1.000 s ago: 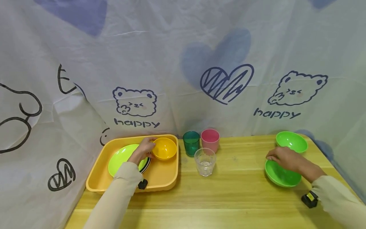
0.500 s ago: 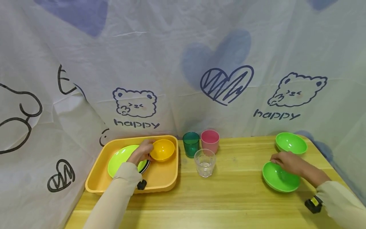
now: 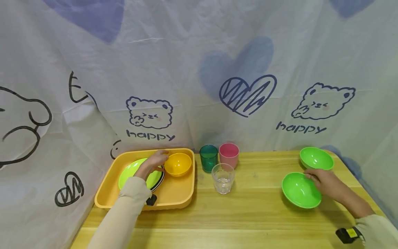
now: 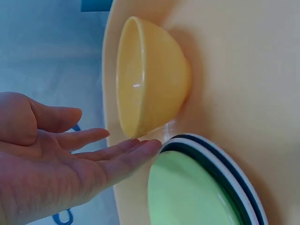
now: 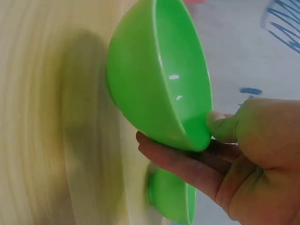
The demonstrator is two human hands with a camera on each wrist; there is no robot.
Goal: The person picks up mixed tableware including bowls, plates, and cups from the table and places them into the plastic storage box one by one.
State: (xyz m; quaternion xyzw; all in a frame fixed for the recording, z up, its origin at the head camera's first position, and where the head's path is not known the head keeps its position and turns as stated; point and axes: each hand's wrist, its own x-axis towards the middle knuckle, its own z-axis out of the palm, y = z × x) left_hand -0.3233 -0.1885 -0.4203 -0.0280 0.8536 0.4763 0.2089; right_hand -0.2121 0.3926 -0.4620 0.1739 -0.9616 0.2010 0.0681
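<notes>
My right hand (image 5: 258, 159) grips the rim of a green bowl (image 5: 140, 75), thumb inside and fingers underneath. In the right wrist view the bowl is tilted and lifted above the wooden table, with a shadow below it. A second green bowl (image 3: 316, 158) stands behind it at the table's back right. My left hand (image 4: 70, 164) reaches into the orange tray (image 3: 104, 185), its fingers extended and thumb apart. Their tips lie right by the lower side of a yellow bowl (image 4: 159, 79). Stacked plates (image 4: 187, 187), light green on top with dark and white rims below, lie under the fingertips.
Right of the tray stand a teal cup (image 3: 208, 159), a pink cup (image 3: 229, 155) and a clear cup (image 3: 223, 179). A printed white cloth (image 3: 199, 69) hangs along the back and left side of the wooden table (image 3: 242, 221).
My right hand has lifted the green bowl and brought it slightly left, away from the bowl behind. My left hand stays beside the yellow bowl, which has shifted slightly.
</notes>
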